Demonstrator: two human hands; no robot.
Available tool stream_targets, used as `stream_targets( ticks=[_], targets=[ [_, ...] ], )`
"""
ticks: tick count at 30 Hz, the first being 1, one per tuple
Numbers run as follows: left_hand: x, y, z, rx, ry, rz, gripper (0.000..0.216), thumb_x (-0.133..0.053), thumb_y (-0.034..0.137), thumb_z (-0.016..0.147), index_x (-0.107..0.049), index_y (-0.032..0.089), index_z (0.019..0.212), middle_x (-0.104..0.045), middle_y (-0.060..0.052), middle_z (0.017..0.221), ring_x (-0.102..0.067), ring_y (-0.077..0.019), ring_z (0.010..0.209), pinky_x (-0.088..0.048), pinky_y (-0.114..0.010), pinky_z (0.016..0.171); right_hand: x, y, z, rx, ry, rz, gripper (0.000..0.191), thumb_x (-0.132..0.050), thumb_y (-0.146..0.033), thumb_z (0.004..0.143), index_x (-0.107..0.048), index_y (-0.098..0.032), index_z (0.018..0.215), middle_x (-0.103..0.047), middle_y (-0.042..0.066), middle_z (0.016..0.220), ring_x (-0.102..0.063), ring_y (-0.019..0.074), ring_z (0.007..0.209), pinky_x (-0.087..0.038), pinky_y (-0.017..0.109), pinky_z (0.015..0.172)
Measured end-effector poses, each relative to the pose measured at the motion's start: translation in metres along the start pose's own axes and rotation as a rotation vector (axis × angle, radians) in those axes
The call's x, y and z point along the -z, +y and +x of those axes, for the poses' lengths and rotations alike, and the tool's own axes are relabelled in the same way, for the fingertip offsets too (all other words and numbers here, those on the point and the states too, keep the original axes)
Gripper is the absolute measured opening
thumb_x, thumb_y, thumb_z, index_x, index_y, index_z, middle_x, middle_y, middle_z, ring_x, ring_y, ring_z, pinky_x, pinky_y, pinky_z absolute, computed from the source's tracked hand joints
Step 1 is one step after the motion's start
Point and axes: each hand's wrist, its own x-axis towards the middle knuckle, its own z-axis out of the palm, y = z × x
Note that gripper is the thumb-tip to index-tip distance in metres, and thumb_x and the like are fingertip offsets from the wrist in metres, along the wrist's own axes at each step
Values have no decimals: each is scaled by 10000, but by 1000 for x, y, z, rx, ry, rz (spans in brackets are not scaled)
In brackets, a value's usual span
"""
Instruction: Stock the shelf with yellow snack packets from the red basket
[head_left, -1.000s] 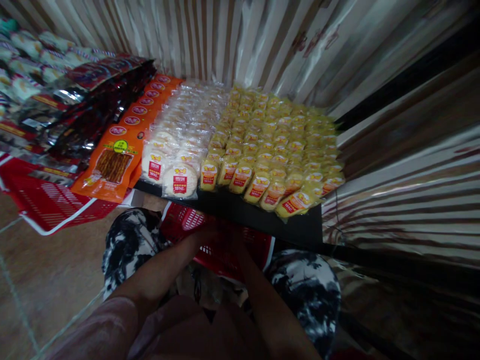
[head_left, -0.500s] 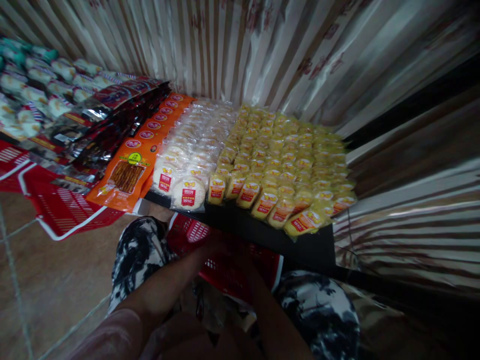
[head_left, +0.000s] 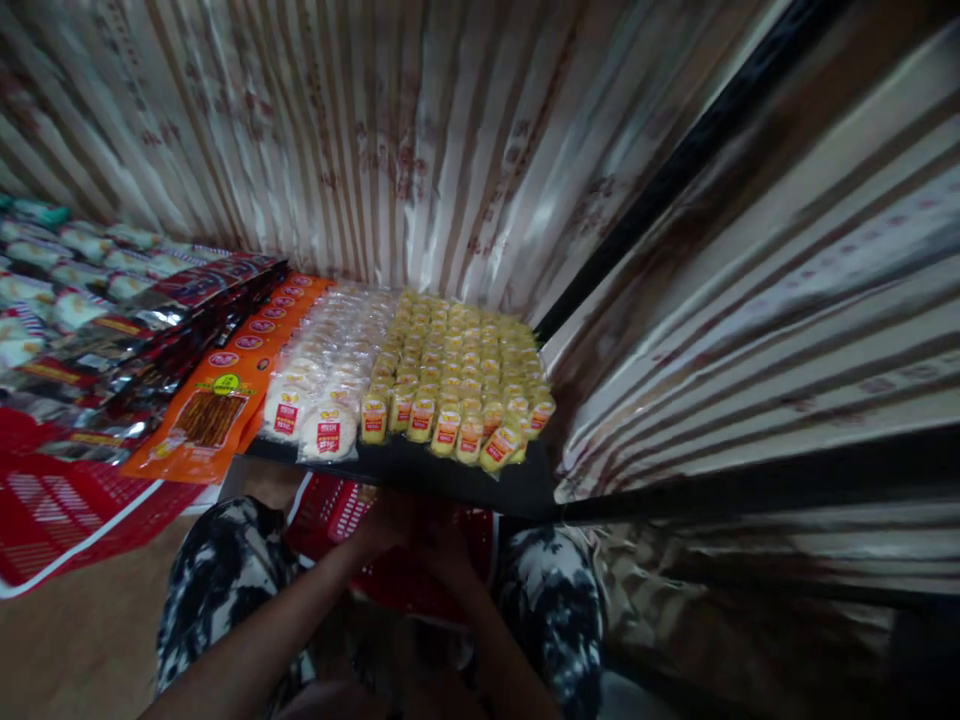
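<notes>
Between my knees, partly under the black shelf [head_left: 450,478], is a red plastic basket [head_left: 319,515] with a pale rim. My left hand [head_left: 382,522] reaches into it, and my right hand [head_left: 448,545] is inside beside it. Both hands lie in deep shadow, so their fingers, and anything they hold, cannot be made out. Right above them on the shelf stand rows of yellow wrapped cakes [head_left: 446,425]. To their left are white round crackers [head_left: 328,430] in clear wrappers.
An orange snack packet [head_left: 202,410] and dark snack packets [head_left: 142,360] lie further left, with white-wrapped snacks [head_left: 75,300] beyond them. Another red basket [head_left: 67,510] is at the lower left. A striped curtain [head_left: 420,150] hangs behind, and a dark bar [head_left: 675,190] slants at the right.
My view has turned to the right, so the shelf goods appear further left and lower. Both hands stay down in the red basket.
</notes>
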Motion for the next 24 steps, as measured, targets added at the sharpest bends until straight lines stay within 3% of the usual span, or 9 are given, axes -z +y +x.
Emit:
stream_targets(
  ticks=[5,7,10,12,17,20,24],
  targets=[
    [9,37,-33,31,84,189,233,-471,101,668,-622,177,827,-634,-59,871,-575,-223,856,-423,-309,741,25,-24,-46,46,-73,75,216,-528,-267,771,-662,-199,925,-703,48,833,-650,169,734,-459,232,627],
    [13,59,-45,-51,95,278,212,-488,127,673,-625,187,824,-621,-59,897,-569,-218,869,-426,-301,748,40,-33,-61,57,-56,82,240,-508,-238,772,-652,-213,963,-695,52,879,-644,182,791,-466,253,673],
    [19,97,-55,-262,111,314,269,-464,142,712,-614,204,926,-600,-45,938,-560,-189,890,-428,-285,794,60,-41,-75,95,88,47,235,-472,-214,786,-651,-216,939,-675,65,909,-626,194,845,-473,292,738],
    [23,123,-55,-382,132,332,371,-479,121,699,-570,194,1051,-589,-52,1004,-543,-186,953,-412,-279,861,70,-39,-80,126,265,24,240,-473,-257,797,-644,-208,958,-662,84,938,-618,207,875,-479,323,775],
    [37,185,-42,-532,205,390,391,-467,65,695,-542,179,1062,-567,-61,1066,-509,-189,1033,-392,-308,925,84,-28,-74,146,709,92,501,-374,-393,844,-455,-122,1258,-530,160,1236,-507,249,1138,-411,420,949],
    [47,215,-30,-613,342,377,369,-446,41,698,-557,171,1025,-555,-54,1005,-519,-177,986,-420,-309,889,97,-27,-60,90,757,161,589,-305,-395,863,-302,-76,1357,-390,172,1367,-399,251,1244,-355,448,1003],
    [55,242,-13,-589,459,344,366,-459,52,717,-585,186,1034,-515,-43,1013,-535,-150,925,-441,-285,863,111,-25,-28,83,709,161,662,-326,-431,837,-282,-34,1365,-286,163,1428,-244,249,1331,-219,446,1086]
  ],
)
